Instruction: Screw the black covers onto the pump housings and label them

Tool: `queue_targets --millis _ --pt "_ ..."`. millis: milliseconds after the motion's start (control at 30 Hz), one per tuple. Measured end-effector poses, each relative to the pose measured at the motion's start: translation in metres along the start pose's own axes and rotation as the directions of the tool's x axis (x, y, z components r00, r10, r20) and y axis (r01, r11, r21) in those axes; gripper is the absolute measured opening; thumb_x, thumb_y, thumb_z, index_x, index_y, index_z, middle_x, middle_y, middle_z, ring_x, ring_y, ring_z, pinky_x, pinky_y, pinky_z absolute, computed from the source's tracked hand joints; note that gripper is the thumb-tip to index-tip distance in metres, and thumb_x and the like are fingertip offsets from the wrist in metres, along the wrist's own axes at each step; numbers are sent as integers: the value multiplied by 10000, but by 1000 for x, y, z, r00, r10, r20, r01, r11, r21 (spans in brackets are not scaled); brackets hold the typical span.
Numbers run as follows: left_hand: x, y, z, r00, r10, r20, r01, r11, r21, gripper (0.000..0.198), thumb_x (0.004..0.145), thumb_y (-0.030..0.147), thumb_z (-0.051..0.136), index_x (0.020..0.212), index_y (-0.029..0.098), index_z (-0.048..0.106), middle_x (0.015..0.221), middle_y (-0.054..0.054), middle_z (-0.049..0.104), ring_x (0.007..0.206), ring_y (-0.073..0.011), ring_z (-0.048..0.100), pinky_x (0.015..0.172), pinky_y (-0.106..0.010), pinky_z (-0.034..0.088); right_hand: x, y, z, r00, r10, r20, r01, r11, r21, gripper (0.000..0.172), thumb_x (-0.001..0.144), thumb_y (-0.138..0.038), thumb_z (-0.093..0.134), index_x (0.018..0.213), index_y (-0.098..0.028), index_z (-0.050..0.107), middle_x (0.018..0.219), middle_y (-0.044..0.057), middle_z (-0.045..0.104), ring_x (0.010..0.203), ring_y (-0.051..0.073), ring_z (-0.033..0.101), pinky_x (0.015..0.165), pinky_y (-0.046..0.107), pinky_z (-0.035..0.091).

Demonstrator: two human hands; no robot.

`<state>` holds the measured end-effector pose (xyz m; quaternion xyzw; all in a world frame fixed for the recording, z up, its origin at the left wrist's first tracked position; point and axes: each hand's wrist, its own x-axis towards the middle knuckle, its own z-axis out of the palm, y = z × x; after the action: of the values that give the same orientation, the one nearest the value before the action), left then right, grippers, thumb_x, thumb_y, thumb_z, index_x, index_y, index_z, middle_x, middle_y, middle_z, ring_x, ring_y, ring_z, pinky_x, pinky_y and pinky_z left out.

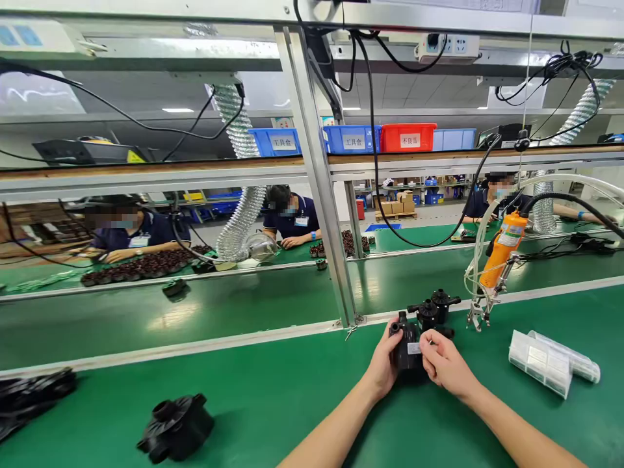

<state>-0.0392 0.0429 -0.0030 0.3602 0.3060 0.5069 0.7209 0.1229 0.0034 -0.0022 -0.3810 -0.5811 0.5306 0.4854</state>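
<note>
My left hand (383, 365) is wrapped round the left side of a black pump housing (405, 367), thumb near its top port. A small white label (414, 348) lies against the pump's face. At the label's right end are the pinched fingertips of my right hand (444, 365); whether they lift or press it I cannot tell. Just behind, more black pumps (441, 302) stand together on the green bench. Another black pump (176, 429) sits apart at the front left. To the right lie rolls of white labels (540, 363) on clear backing.
An orange electric screwdriver (504, 250) hangs right of the pumps, with hoses attached. A metal post (322, 195) rises at the bench's back edge. Black plastic bags (34, 396) lie far left. Beyond the conveyor (244, 292), several people work beside dark parts (146, 265).
</note>
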Motion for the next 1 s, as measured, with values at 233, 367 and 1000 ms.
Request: queue_targets --millis 233,367,1000 --pt "-4 -4 8 999 32 37 -30 998 -56 684 709 417 866 1319 265 597 1015 -10 717 864 -194 670 786 -275 497 -3 -2 6 1000 18 -1 -18 999 37 499 937 -723 541 898 -242 418 482 -142 361 382 49 238 391 186 208" --pt "-5 -3 9 998 47 37 -44 996 -72 688 726 400 866 1343 258 596 1013 -21 720 854 -200 672 793 -282 490 -5 0 8 1000 -10 -24 10 1000 1 459 974 -673 531 911 -227 444 500 -124 395 422 55 282 422 190 225" --pt "-7 -2 12 999 33 18 -32 996 -86 621 742 385 842 1302 250 610 995 -10 716 823 -187 653 749 -269 474 -12 -7 16 992 -67 -108 73 996 51 450 955 -645 582 849 -218 487 572 -92 348 496 76 259 478 228 193"
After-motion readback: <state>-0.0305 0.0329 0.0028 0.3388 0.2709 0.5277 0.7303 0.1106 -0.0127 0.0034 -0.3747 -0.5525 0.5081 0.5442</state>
